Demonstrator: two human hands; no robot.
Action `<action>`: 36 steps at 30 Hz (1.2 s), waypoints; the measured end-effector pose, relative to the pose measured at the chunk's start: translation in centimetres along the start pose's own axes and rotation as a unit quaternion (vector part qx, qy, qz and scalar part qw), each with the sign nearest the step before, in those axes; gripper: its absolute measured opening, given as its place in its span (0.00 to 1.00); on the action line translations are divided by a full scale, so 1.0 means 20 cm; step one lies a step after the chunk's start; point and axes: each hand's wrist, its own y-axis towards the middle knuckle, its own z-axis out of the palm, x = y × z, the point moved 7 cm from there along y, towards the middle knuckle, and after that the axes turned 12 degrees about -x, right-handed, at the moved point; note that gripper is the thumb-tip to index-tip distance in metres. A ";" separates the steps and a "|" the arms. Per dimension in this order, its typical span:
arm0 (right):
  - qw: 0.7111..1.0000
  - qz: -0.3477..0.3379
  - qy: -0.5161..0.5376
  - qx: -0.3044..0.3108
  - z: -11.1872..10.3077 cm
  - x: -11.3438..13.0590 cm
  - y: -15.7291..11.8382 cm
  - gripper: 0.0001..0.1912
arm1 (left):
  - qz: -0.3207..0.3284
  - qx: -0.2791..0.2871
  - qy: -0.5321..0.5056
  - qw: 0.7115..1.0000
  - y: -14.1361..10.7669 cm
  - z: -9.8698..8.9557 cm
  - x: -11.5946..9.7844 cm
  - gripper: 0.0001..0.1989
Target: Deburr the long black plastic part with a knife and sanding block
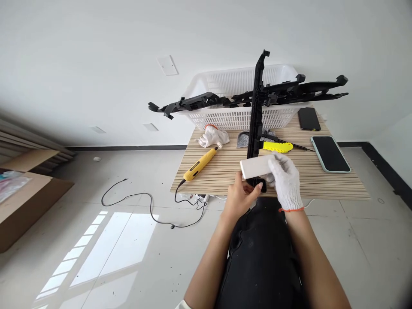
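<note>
My bare left hand (240, 195) is closed around the lower end of a long black plastic trim piece (255, 122), which stands up from the table edge toward the basket. In my right hand (286, 178), which wears a white knitted glove with an orange cuff, is a flat white rectangular block (258, 166). The block lies across the trim piece just above my left fingers; whether it touches the plastic I cannot tell. A bright yellow ridged handle (277, 147) lies right behind the block. To the left is a yellow corded pen-shaped tool (201, 164).
On the striped wooden table (225, 167), a white plastic basket (222, 118) holds several more black trim pieces (309, 89). Nearby lie a white glove (212, 136), grey cloth (243, 139) and two phones (331, 153) (309, 119). A black cable (151, 201) trails over the floor.
</note>
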 end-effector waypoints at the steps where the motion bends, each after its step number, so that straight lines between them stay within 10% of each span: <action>1: 1.000 0.000 0.011 -0.016 -0.01 0.00 0.00 0.23 | -0.002 0.004 -0.005 1.000 0.00 0.00 0.00 0.24; 16: 0.996 0.022 -0.017 0.084 0.06 0.02 -0.02 0.18 | -0.046 0.057 -0.140 0.987 0.01 0.03 -0.01 0.25; 21: 0.998 0.056 0.027 0.014 0.01 0.02 0.00 0.20 | -0.060 0.106 -0.199 0.972 0.06 0.06 -0.03 0.27; 36: 0.997 0.008 -0.019 0.069 0.05 0.01 -0.02 0.27 | 0.002 0.054 -0.091 0.994 0.06 0.04 0.02 0.24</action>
